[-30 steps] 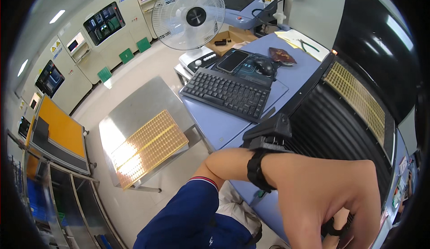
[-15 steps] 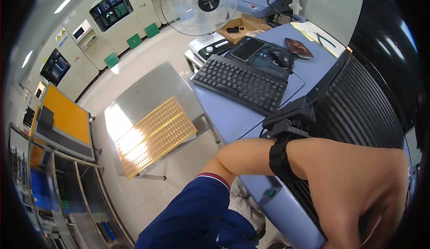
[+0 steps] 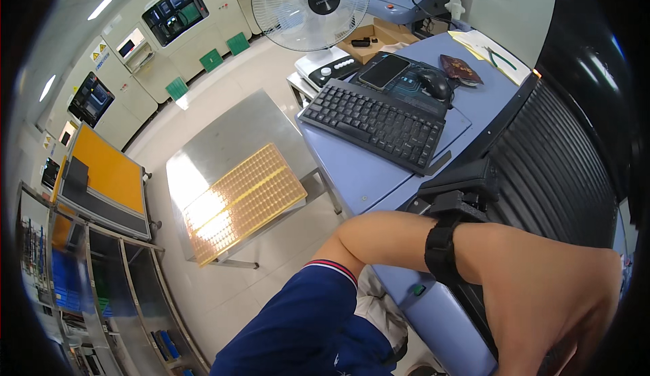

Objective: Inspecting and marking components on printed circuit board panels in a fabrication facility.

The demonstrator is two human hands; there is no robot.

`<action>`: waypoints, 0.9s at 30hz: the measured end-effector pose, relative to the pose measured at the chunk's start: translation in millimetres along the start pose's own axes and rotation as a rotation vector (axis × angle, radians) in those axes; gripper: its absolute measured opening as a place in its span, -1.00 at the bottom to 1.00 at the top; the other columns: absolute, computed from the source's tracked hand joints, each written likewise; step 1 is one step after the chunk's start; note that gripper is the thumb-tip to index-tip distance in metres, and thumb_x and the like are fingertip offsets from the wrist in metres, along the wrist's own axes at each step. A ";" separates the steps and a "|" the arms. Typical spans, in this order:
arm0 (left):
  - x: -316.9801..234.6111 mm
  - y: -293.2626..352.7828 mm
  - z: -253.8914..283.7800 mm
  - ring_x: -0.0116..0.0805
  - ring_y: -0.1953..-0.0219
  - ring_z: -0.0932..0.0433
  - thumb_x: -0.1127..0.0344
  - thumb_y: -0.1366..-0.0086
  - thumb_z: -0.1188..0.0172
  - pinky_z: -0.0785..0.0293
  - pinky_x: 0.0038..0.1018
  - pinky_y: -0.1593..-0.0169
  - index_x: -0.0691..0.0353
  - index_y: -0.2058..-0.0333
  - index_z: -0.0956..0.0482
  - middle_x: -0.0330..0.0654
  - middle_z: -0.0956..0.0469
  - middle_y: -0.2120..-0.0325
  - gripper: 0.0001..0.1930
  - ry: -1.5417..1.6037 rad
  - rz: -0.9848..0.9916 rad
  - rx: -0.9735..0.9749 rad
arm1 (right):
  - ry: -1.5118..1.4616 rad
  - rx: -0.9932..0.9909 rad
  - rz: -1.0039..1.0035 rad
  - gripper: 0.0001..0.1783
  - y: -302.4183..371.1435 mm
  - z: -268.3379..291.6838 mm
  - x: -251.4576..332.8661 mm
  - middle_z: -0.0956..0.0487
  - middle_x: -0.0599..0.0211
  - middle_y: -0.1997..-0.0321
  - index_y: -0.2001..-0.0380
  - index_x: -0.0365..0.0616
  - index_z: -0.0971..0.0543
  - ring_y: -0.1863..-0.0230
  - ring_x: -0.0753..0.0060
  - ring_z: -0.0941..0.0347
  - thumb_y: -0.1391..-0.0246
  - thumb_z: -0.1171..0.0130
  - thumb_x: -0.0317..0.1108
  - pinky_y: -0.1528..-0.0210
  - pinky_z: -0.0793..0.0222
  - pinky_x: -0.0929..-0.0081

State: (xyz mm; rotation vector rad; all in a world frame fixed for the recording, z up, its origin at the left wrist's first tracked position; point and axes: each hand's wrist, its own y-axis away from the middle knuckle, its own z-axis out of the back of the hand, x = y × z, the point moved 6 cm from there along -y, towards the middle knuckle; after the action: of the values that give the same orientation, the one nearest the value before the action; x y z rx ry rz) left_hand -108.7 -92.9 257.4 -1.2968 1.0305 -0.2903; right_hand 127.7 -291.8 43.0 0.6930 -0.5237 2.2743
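Observation:
My left arm reaches in from the lower edge in a dark blue sleeve, its bare forearm bent to the right. Around the wrist is a black strap (image 3: 443,253) with a black box-shaped device (image 3: 467,183) mounted on it. My left hand (image 3: 542,295) hangs downward at the lower right, its fingers curled and drawn together; the fingertips and whatever they hold are cut off or hidden. Beneath and beside it lies a black ribbed cover (image 3: 548,166) on the blue machine (image 3: 379,196). My right hand is out of view.
A black keyboard (image 3: 379,124), phone (image 3: 384,71), mouse (image 3: 433,85) and brown packet (image 3: 460,70) lie on the machine's top. Beyond stands a fan (image 3: 308,4). A gold gridded panel (image 3: 244,203) rests on a metal table (image 3: 230,132). Shelving (image 3: 128,281) is at left.
The whole view has shifted slightly, so the surroundings sit a little further right. My left hand has dropped a bit toward the lower edge, hiding more of its fingers.

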 end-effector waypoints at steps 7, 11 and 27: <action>6.1 -0.8 2.4 -0.51 0.51 -0.59 0.26 -0.10 -0.53 -0.48 -0.61 0.45 0.34 0.41 -0.69 -0.23 -0.65 0.53 -0.74 0.021 -0.017 0.007 | 0.011 0.006 -0.005 -0.61 1.1 -1.1 -2.9 -0.50 -0.27 -0.04 -0.08 -0.34 -0.49 -0.14 -0.25 -0.34 -0.29 -0.12 -0.30 -0.17 -0.29 0.09; 8.2 -1.8 4.8 -0.50 0.51 -0.59 0.27 -0.11 -0.53 -0.48 -0.61 0.45 0.34 0.41 -0.69 -0.23 -0.65 0.53 -0.74 0.035 -0.023 0.014 | 0.022 0.010 -0.008 -0.62 1.7 -0.2 -5.8 -0.51 -0.26 -0.02 -0.07 -0.34 -0.50 -0.12 -0.24 -0.36 -0.28 -0.12 -0.31 -0.14 -0.30 0.09; 9.7 2.8 5.6 -0.50 0.51 -0.59 0.27 -0.13 -0.51 -0.47 -0.60 0.45 0.34 0.42 -0.69 -0.24 -0.64 0.53 -0.75 0.088 -0.035 0.037 | 0.034 0.008 -0.013 -0.66 6.8 1.4 -15.8 -0.55 -0.20 0.07 -0.01 -0.33 -0.53 0.00 -0.21 -0.44 -0.27 -0.12 -0.33 -0.05 -0.35 0.10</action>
State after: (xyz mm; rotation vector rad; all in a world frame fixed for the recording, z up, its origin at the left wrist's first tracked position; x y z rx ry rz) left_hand -100.1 -95.2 250.0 -1.2794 1.0725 -0.3941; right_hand 133.1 -305.1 33.3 0.6583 -0.4925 2.2737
